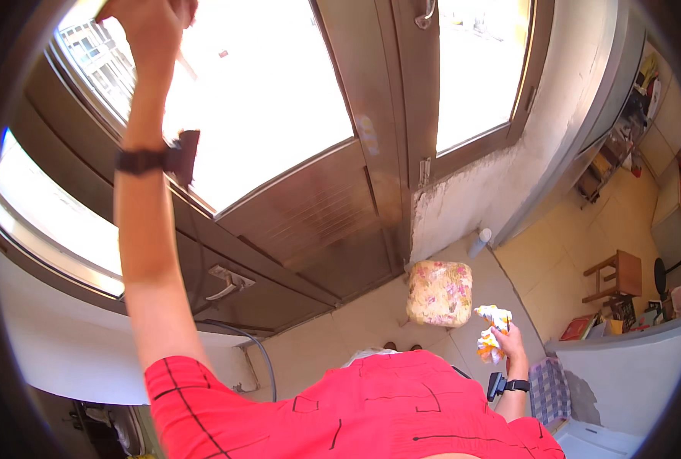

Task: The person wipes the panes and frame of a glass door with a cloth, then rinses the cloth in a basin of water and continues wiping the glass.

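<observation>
My left hand (151,28) is raised high at the upper left, in front of the bright glass pane (260,109) of a brown framed door. The picture's edge cuts off its fingers, so what they touch or hold is hidden. A dark strap with a small box (154,160) circles that wrist. Low on the right, my right hand (510,342) grips a crumpled white cloth (491,335) with orange and yellow patches. Another strapped device (506,386) sits on this wrist. The cloth hangs just right of a stool with a floral cover (440,293).
A metal door handle (229,283) juts from the brown frame. Beneath it curves a grey hose (263,356). A short pipe (479,241) stands by the wall corner. Farther right are a wooden stool (627,274) and a low wall (621,347) with a checked cloth (549,390) beside it.
</observation>
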### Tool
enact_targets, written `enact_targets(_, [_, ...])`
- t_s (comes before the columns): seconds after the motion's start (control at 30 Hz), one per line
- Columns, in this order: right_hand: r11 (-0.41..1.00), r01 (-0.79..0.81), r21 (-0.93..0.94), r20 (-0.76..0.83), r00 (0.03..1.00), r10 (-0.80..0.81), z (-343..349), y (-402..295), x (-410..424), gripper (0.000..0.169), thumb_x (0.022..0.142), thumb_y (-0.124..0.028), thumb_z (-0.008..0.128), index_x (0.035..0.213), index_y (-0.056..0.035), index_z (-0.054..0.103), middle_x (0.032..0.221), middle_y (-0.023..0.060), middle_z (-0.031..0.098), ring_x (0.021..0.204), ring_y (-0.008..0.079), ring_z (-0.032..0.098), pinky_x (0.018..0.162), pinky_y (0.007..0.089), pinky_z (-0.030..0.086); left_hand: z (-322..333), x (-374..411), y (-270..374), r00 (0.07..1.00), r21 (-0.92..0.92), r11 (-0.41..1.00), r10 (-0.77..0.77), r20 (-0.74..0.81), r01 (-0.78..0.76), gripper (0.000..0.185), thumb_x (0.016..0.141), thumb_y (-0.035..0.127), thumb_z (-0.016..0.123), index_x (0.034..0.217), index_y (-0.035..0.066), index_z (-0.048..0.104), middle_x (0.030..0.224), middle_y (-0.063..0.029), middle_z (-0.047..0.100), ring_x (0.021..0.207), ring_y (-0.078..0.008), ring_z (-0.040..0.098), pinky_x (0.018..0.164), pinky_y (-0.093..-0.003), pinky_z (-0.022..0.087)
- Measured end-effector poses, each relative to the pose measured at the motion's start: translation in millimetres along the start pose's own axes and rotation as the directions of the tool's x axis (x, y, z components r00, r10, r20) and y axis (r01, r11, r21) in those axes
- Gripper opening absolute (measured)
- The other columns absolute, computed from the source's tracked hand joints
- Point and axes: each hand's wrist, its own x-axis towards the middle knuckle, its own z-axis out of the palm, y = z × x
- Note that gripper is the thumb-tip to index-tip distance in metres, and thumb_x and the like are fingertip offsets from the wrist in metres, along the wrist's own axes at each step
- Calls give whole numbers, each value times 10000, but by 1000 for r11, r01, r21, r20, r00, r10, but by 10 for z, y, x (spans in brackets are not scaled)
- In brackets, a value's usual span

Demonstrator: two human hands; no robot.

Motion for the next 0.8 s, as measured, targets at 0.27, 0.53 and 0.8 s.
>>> enact_targets(0.27, [990,72,-125,23,997,-70,173,-455,307,371,753,-223,733,1025,8,633,916,119,689,829,189,651,744,344,507,222,198,623,994,-45,995,-88,69,91,210,812,-20,519,1002,-109,517,1012,-205,544,912,-360,525,793,-395,431])
enact_targets(0.53, [978,111,-179,140,986,-86,479,-732,329,444,746,-291,746,1033,21,615,949,155,676,876,252,649,773,362,495,185,-1787,1982,904,-307,952,130,407,2,163,754,57,581,895,2,517,1032,-124,557,871,-263,584,699,-423,493])
enact_targets(0.8, [998,51,-46,7,999,-50,196,-243,285,394,737,-234,753,1002,29,626,907,135,679,818,209,645,736,344,502,195,-490,365,968,147,962,213,132,-231,121,751,29,634,848,13,564,705,-119,523,552,-295,516,522,-392,449])
